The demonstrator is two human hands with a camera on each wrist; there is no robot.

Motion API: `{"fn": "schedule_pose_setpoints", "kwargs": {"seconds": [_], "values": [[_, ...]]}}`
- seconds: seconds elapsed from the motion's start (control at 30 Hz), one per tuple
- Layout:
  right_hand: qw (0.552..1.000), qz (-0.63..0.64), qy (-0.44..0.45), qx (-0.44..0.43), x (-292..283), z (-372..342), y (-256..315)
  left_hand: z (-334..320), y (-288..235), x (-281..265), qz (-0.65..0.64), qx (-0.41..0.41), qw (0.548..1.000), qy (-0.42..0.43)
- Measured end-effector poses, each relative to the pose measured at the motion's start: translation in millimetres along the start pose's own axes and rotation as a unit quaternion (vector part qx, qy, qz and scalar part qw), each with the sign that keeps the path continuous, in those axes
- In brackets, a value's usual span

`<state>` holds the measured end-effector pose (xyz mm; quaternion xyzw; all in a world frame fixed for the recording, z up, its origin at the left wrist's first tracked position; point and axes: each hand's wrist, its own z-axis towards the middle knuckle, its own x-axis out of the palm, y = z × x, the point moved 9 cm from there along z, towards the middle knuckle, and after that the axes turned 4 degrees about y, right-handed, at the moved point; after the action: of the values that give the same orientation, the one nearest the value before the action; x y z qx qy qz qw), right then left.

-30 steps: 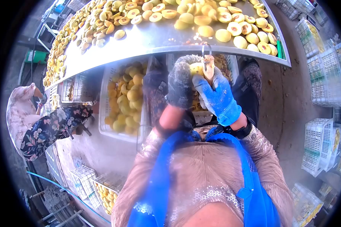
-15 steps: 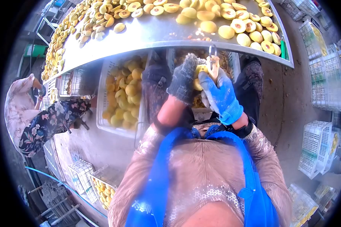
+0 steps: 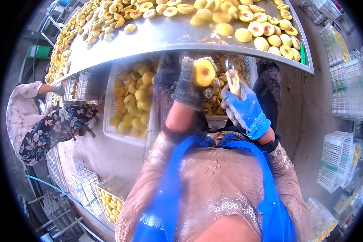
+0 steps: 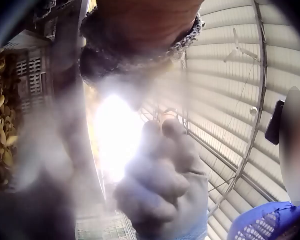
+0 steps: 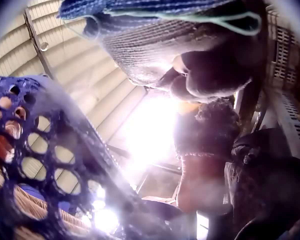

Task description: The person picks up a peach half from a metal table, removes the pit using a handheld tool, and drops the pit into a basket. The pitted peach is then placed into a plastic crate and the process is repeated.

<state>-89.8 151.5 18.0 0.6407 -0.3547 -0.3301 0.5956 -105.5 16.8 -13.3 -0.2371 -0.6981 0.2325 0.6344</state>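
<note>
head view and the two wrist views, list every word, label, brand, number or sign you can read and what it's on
Nothing reads clearly.
White marks on the blue apron: they look like lettering, too blurred to read.
Green marks on the white crates at right: too small to tell if they are writing.
Wrist views: no lettering I can make out.

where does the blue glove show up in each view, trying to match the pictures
Head: blue glove right of centre.
Left wrist: blue glove at lower centre, mostly its pale side.
Right wrist: blue glove across the top.
Shared landmark: the dark glove, above centre in head, top in left wrist, right of centre in right wrist.
</note>
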Motion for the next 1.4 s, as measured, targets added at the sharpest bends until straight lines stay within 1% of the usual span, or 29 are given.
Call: {"fn": "schedule_pose_setpoints", "kwargs": {"seconds": [0.03,0.13,0.23,0.33,0.43,0.53,0.63,0.7,0.73,0.77,0.83,0.87,0.9,0.97,1.03,1.07,1.13,1.17,1.23,1.33,1.4], "values": [[1.000,-0.011,0.011,0.000,3.0,-2.2,1.6,-2.0,-3.8,4.3,0.008,0.004,1.000,0.022],[0.999,-0.015,0.030,0.010,9.8,-5.2,4.0,6.1,2.8,-13.0,-0.072,0.012,0.997,-0.028],[0.999,-0.020,0.041,0.013,14.4,-7.2,5.1,-0.4,-8.0,-2.9,-0.020,0.060,0.997,-0.038],[0.998,-0.023,0.048,0.017,18.0,-8.2,5.2,-0.9,-0.4,-4.4,-0.050,0.047,0.998,-0.010],[0.998,-0.030,0.051,0.023,21.6,-9.2,3.7,-6.7,-1.8,14.8,-0.058,0.049,0.997,0.033],[0.998,-0.048,0.044,0.020,22.5,-7.7,4.6,-8.8,-8.2,15.5,0.064,0.110,0.991,0.033],[0.996,-0.090,0.027,0.010,20.3,-7.0,7.2,-15.4,-13.8,19.0,0.135,0.152,0.979,0.013],[0.994,-0.104,0.021,-0.015,21.1,-7.0,9.3,-17.4,-15.6,21.8,0.162,0.164,0.973,0.020],[0.993,-0.105,0.018,-0.041,21.4,-6.7,10.8,-18.1,-16.5,24.1,0.175,0.170,0.970,0.024],[0.992,-0.106,0.014,-0.068,21.4,-7.0,13.1,-20.0,-18.4,27.1,0.201,0.177,0.963,0.021],[0.986,-0.136,0.030,-0.094,23.3,-8.7,15.9,-25.6,-24.6,35.9,0.254,0.190,0.948,0.016],[0.989,-0.113,0.045,-0.078,25.5,-9.8,12.6,-29.9,-30.9,46.4,0.357,0.206,0.911,0.023],[0.992,-0.089,0.060,-0.062,27.6,-11.1,9.3,-34.2,-37.1,57.5,0.455,0.221,0.862,0.030],[0.994,0.030,0.100,0.026,34.8,-15.1,-0.7,-34.8,-37.0,58.2,0.509,0.242,0.825,0.034],[0.976,0.137,0.119,0.120,39.9,-22.0,0.8,-29.3,-32.5,45.8,0.427,0.258,0.866,0.019],[0.962,0.186,0.129,0.152,42.1,-25.0,0.0,-28.8,-27.0,41.5,0.380,0.230,0.896,0.024],[0.926,0.279,0.146,0.208,46.2,-31.5,-2.1,-31.3,-26.7,57.5,0.283,0.170,0.943,0.035],[0.905,0.323,0.156,0.229,48.9,-33.6,-3.1,-28.8,-25.0,60.3,0.260,0.161,0.950,0.059],[0.938,0.266,0.130,0.181,42.0,-27.6,1.1,-23.8,-21.3,65.4,0.211,0.140,0.961,0.110],[0.961,0.203,0.110,0.151,32.9,-23.2,-5.1,-19.2,-10.8,55.7,0.138,0.080,0.982,0.102],[0.962,0.191,0.111,0.158,34.8,-22.4,-3.7,-20.0,-13.5,55.0,0.162,0.085,0.980,0.079]]}}
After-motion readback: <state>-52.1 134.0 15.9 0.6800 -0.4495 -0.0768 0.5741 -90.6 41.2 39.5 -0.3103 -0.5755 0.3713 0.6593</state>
